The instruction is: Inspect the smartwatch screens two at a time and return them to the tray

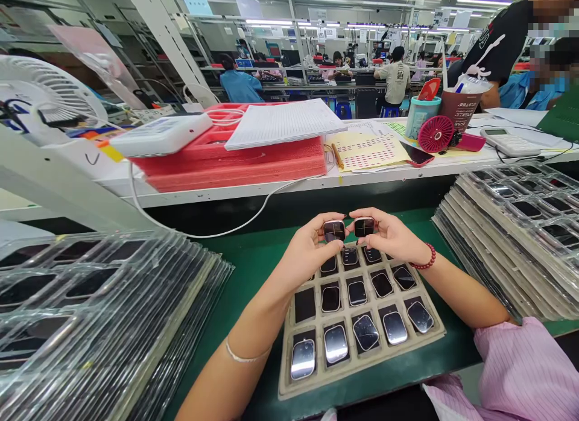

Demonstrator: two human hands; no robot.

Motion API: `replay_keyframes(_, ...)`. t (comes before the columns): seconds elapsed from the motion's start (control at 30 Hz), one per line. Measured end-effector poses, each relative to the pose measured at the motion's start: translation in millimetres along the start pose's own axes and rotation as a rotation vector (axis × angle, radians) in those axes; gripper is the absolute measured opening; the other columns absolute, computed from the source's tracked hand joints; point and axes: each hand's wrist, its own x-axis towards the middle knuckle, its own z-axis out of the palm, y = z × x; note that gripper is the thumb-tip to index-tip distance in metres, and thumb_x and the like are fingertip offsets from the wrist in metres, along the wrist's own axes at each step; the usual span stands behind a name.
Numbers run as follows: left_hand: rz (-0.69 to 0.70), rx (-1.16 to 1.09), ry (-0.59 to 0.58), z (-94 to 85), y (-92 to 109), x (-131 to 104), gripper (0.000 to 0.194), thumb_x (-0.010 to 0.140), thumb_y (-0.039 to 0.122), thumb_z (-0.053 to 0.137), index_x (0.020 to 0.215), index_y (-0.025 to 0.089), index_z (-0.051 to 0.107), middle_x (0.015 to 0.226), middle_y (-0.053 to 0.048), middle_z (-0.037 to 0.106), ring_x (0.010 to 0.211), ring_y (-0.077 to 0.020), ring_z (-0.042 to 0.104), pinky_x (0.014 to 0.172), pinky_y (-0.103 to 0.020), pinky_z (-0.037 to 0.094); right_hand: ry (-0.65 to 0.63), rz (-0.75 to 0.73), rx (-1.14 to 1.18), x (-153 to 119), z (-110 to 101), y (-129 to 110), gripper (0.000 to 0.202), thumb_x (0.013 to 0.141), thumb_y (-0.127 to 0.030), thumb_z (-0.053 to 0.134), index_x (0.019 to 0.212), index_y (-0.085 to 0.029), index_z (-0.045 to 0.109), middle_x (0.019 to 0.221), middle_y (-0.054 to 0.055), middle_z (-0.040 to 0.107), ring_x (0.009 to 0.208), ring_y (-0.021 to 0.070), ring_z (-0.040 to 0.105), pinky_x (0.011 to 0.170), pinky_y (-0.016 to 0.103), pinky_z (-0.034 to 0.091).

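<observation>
head view: one dark part [333, 230] per hand [312, 252]

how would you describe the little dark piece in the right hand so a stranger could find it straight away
Start at the beige compartment tray on the green mat in front of the person. Both hands are raised over its far edge; the right hand wears a red bead bracelet. The piece is the small dark glossy square pinched in its fingers, held up rather than lying in a compartment, right of the left hand's twin.
</observation>
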Motion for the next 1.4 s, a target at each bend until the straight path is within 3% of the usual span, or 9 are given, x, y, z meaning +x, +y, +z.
replay_keyframes(0.13, -0.013, -0.026, 0.013, 1.1, -2, 0, 0.040, 0.074, 0.026, 0.072, 0.111, 0.016, 0.062, 0.100, -0.008, 0.072, 0.096, -0.0229, 0.068, 0.078, -0.032, 0.053, 0.002, -0.013, 0.006, 0, 0, 4, 0.042, 0.083, -0.014, 0.054, 0.125, -0.017, 0.055, 0.110, 0.008, 0.067, 0.077, 0.0123, 0.065, 0.067, 0.025, 0.056)
replay_keyframes(0.27, 0.006, 0.028, 0.010, 0.5, -4, 1, 0.046, 0.071, 0.020, 0.073, 0.116, 0.017, 0.061, 0.103, -0.007, 0.072, 0.099, -0.0207, 0.067, 0.087, -0.031, 0.051, 0.014, -0.054, 0.023, 2, 1, 5, 0.051, 0.077, -0.010, 0.055, 0.128, -0.017, 0.054, 0.114, 0.009, 0.066, 0.091, 0.0150, 0.065, 0.074, 0.026, 0.057)
replay_keyframes(0.4, -0.047, -0.021, -0.001, -0.9, -2, 2, 0.040, 0.074, 0.029, 0.071, 0.110, 0.014, 0.062, 0.093, -0.006, 0.070, 0.079, -0.0166, 0.065, 0.065, -0.025, 0.050, -0.002, 0.034, 0.084, 3, -1, 6, 0.045, 0.081, -0.011, 0.053, 0.125, -0.016, 0.055, 0.109, 0.008, 0.067, 0.077, 0.0118, 0.065, 0.064, 0.023, 0.056)
replay_keyframes(0.53, -0.124, -0.020, -0.017, -4.2, 1, 4, 0.055, 0.067, 0.020, 0.068, 0.121, 0.015, 0.057, 0.098, -0.007, 0.069, 0.074, -0.0146, 0.062, 0.053, -0.021, 0.044, -0.001, 0.086, 0.157, 4, -3, 8, 0.054, 0.074, -0.009, 0.054, 0.127, -0.017, 0.052, 0.111, 0.008, 0.067, 0.079, 0.0116, 0.065, 0.062, 0.021, 0.056)
replay_keyframes(0.67, -0.120, -0.055, -0.051, -8.0, 0, 5, 0.065, 0.064, 0.014, 0.063, 0.128, 0.015, 0.053, 0.108, -0.010, 0.069, 0.080, -0.0166, 0.064, 0.054, -0.021, 0.046, -0.008, 0.093, 0.191, 5, -6, 9, 0.060, 0.069, -0.007, 0.052, 0.128, -0.018, 0.051, 0.112, 0.007, 0.066, 0.081, 0.0122, 0.065, 0.063, 0.020, 0.056)
replay_keyframes(1.0, -0.127, -0.079, -0.074, -9.4, 0, 6, 0.069, 0.059, 0.009, 0.059, 0.128, 0.018, 0.056, 0.113, -0.008, 0.070, 0.082, -0.0167, 0.067, 0.060, -0.022, 0.048, -0.042, 0.071, 0.156, 3, -9, 9, 0.064, 0.068, -0.004, 0.049, 0.130, -0.019, 0.050, 0.116, 0.007, 0.064, 0.087, 0.0137, 0.066, 0.070, 0.023, 0.056)
replay_keyframes(1.2, -0.083, -0.023, -0.064, -7.6, -1, 6, 0.061, 0.067, 0.019, 0.073, 0.126, 0.017, 0.058, 0.109, -0.008, 0.072, 0.090, -0.0196, 0.067, 0.083, -0.032, 0.052, -0.037, 0.049, 0.110, 4, -8, 3, 0.055, 0.076, -0.009, 0.060, 0.129, -0.018, 0.050, 0.114, 0.008, 0.066, 0.090, 0.0149, 0.065, 0.074, 0.026, 0.056)
replay_keyframes(1.4, -0.058, 0.003, -0.046, -4.9, -3, 4, 0.049, 0.070, 0.027, 0.075, 0.116, 0.016, 0.063, 0.102, -0.009, 0.073, 0.087, -0.0213, 0.068, 0.078, -0.033, 0.055, -0.013, 0.087, 0.097, 3, -6, 5, 0.046, 0.081, -0.015, 0.062, 0.127, -0.017, 0.053, 0.108, 0.008, 0.066, 0.076, 0.0118, 0.064, 0.066, 0.024, 0.056)
